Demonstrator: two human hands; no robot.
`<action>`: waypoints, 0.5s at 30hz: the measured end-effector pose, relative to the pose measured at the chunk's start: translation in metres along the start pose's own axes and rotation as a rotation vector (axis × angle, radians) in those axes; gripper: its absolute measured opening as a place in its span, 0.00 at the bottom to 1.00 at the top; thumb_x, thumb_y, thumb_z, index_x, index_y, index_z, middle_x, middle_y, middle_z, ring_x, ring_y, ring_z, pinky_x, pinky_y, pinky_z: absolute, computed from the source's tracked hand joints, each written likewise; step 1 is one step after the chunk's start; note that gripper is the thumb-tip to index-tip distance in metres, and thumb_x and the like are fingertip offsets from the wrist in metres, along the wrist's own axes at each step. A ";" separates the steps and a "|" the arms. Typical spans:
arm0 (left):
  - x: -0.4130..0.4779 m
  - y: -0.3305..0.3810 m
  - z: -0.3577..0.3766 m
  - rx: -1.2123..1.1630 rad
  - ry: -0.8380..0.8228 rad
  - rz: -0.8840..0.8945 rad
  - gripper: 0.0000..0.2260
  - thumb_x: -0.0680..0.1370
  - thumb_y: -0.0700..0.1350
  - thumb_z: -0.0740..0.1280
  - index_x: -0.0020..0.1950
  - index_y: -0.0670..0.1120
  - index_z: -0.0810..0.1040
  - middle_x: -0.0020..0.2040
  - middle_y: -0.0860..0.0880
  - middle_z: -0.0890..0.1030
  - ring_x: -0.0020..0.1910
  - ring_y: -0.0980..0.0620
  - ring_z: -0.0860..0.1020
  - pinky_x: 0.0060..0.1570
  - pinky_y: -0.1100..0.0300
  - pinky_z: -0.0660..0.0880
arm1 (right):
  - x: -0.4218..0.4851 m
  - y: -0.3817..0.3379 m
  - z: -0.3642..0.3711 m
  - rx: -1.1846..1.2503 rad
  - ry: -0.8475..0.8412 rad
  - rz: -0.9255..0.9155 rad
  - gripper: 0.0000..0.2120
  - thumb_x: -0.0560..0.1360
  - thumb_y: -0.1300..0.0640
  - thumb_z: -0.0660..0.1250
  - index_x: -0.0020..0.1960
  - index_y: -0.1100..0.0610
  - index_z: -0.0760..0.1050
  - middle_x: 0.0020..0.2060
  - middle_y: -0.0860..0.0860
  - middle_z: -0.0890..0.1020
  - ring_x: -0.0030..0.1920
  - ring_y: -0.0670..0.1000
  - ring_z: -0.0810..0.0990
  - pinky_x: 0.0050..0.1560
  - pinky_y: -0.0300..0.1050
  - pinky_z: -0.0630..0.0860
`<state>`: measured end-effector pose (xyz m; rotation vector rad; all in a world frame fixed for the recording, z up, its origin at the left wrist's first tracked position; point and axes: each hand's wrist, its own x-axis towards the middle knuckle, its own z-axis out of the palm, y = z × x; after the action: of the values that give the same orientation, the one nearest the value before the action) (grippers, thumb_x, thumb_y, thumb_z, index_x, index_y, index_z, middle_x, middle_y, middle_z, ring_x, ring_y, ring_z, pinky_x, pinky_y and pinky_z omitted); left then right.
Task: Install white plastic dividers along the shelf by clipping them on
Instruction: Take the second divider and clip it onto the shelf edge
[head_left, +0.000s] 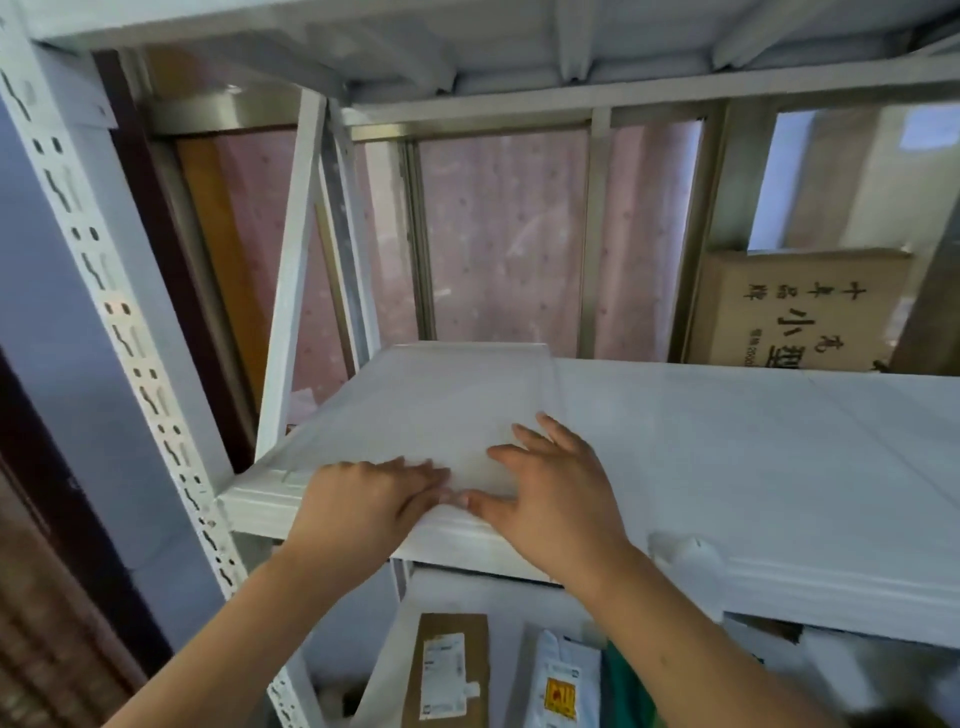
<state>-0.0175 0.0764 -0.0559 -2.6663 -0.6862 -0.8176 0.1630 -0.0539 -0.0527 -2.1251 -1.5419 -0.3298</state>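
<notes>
A white plastic divider sheet (441, 395) lies flat on the left end of the white shelf (753, 457), reaching from the front lip to the back edge. My left hand (363, 504) rests palm down on the sheet's front edge, fingers together. My right hand (550, 493) presses flat on the sheet just beside it, fingers spread. Both hands lie on top of the sheet without gripping it. A small white plastic clip (685, 558) sits on the shelf's front lip to the right of my right wrist.
A perforated white upright (119, 322) stands at the left front. A diagonal brace (291, 291) rises behind the sheet. A cardboard box (800, 312) stands at the back right. Parcels (452, 670) lie on the shelf below. Another shelf (519, 31) is overhead.
</notes>
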 end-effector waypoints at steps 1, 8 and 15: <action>-0.003 0.002 -0.002 0.013 -0.003 0.047 0.24 0.82 0.62 0.54 0.56 0.56 0.88 0.48 0.54 0.89 0.42 0.48 0.87 0.37 0.52 0.85 | 0.000 0.000 -0.001 -0.022 -0.025 -0.003 0.39 0.71 0.22 0.54 0.71 0.45 0.77 0.73 0.46 0.75 0.79 0.49 0.62 0.79 0.49 0.52; -0.038 -0.009 -0.017 -0.045 0.037 0.300 0.18 0.79 0.54 0.62 0.64 0.55 0.86 0.60 0.55 0.87 0.54 0.54 0.86 0.38 0.58 0.85 | -0.029 -0.004 -0.019 -0.168 -0.075 -0.064 0.37 0.74 0.24 0.45 0.65 0.47 0.76 0.60 0.46 0.82 0.58 0.49 0.81 0.52 0.50 0.81; -0.009 -0.026 -0.068 0.083 0.176 0.600 0.25 0.76 0.35 0.56 0.64 0.47 0.86 0.60 0.51 0.87 0.59 0.48 0.86 0.51 0.47 0.86 | -0.045 -0.015 -0.029 -0.078 -0.004 -0.074 0.22 0.79 0.36 0.57 0.66 0.47 0.72 0.55 0.47 0.84 0.50 0.52 0.84 0.49 0.50 0.81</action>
<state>-0.0683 0.0698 -0.0030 -2.4662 0.1251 -0.8044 0.1368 -0.1026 -0.0451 -2.1324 -1.6376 -0.4179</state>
